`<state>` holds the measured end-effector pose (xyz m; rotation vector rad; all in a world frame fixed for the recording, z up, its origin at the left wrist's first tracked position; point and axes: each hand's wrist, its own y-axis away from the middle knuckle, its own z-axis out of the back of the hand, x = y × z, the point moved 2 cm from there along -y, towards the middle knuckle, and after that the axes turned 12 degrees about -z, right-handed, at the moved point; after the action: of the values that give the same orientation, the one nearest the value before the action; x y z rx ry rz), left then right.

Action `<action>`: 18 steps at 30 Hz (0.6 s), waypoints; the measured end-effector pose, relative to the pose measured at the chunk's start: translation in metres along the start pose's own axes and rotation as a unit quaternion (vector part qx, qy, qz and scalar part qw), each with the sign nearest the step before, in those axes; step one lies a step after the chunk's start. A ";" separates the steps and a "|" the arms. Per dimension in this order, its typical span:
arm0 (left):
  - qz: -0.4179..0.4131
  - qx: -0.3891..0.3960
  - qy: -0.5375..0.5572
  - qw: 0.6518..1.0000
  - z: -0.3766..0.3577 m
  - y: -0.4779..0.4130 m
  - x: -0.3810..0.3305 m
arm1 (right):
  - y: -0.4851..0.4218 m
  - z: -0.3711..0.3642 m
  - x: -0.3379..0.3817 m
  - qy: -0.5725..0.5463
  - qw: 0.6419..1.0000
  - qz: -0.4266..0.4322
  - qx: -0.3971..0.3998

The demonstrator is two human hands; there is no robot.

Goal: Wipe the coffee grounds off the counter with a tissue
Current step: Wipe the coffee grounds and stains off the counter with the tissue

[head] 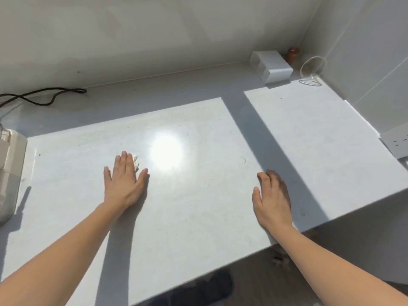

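My left hand (123, 180) lies flat, palm down, on the white counter (198, 217), fingers spread. A crumpled bit of stained tissue (136, 162) pokes out from under its fingertips, so the hand presses on it. My right hand (272, 196) rests palm down near the counter's front right part, fingers loosely together, holding nothing. A few tiny dark specks (243, 160) dot the counter between the hands. A bright sun glare sits just right of the left hand.
A white tissue box (272, 66) stands at the back right, with a brown knob-like object (292, 54) and a tipped clear glass (312, 69) beside it. A black cable (44, 97) lies at back left. A beige appliance (8, 173) sits at the left edge.
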<state>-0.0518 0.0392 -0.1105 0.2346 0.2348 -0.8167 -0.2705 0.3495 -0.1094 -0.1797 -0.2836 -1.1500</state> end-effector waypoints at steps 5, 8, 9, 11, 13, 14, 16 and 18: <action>-0.115 0.025 -0.042 0.992 -0.022 0.033 -0.078 | 0.001 0.001 0.002 -0.016 1.000 -0.012 0.024; -0.351 0.125 -0.034 0.927 -0.075 0.118 -0.202 | 0.000 0.004 0.000 -0.039 0.999 -0.018 0.030; -0.385 0.166 -0.036 0.907 -0.086 0.137 -0.225 | 0.001 0.004 -0.001 -0.046 0.998 -0.019 0.035; -0.401 0.182 -0.050 0.897 -0.091 0.139 -0.233 | 0.000 0.003 -0.001 -0.053 0.998 -0.012 0.036; -0.395 0.137 -0.049 0.907 -0.077 0.120 -0.208 | -0.001 0.003 -0.001 -0.057 0.997 -0.017 0.038; -0.372 0.114 -0.044 0.920 -0.069 0.107 -0.189 | 0.000 0.003 -0.001 -0.055 0.998 -0.018 0.040; -0.276 0.067 -0.017 0.959 -0.050 0.075 -0.139 | 0.002 0.003 -0.001 -0.052 0.998 -0.013 0.038; -0.130 0.035 0.002 0.991 -0.024 0.053 -0.078 | 0.002 0.004 0.000 -0.057 0.997 -0.016 0.041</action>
<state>-0.0669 0.1349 -0.1044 0.2742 0.2431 -1.0834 -0.2692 0.3515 -0.1055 -0.1687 -0.4351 -1.1603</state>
